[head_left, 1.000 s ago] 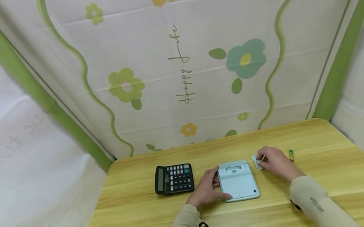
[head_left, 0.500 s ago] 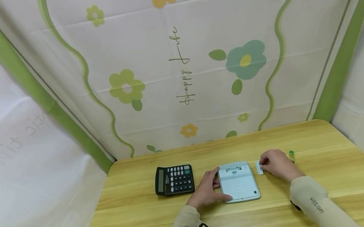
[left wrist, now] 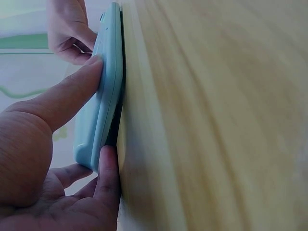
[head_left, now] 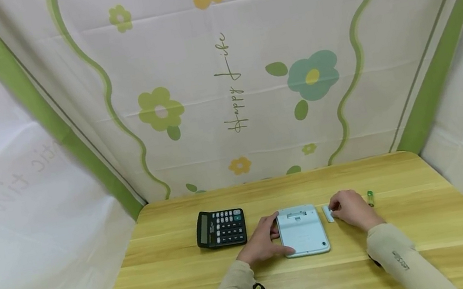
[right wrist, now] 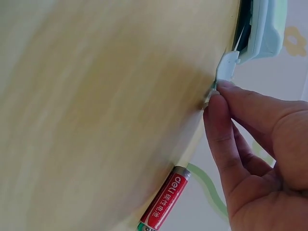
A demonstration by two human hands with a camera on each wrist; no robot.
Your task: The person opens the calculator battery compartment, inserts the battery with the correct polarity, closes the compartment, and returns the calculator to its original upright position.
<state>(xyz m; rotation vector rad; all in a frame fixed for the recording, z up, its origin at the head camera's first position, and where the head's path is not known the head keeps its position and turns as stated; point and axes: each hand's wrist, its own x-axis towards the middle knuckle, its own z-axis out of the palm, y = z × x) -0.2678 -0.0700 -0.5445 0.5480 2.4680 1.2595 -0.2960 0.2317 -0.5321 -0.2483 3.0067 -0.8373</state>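
A light blue calculator lies back side up on the table, its battery slot uncovered near the far edge. My left hand holds it by the left side, thumb on the back and other fingers at the edge and underneath. Just right of the calculator, my right hand pinches a small light blue battery cover between thumb and fingertips. In the right wrist view the cover stands tilted close over the table. Beyond that hand lies a battery, green in the head view, with a red label in the right wrist view.
A black calculator lies face up left of my left hand. The wooden table ends at a back edge against a flowered curtain, with white cloth on both sides.
My right hand has shifted slightly nearer to me, and the battery cover in its fingers has turned, showing a narrower side now. The left hand and the light blue calculator have stayed put.
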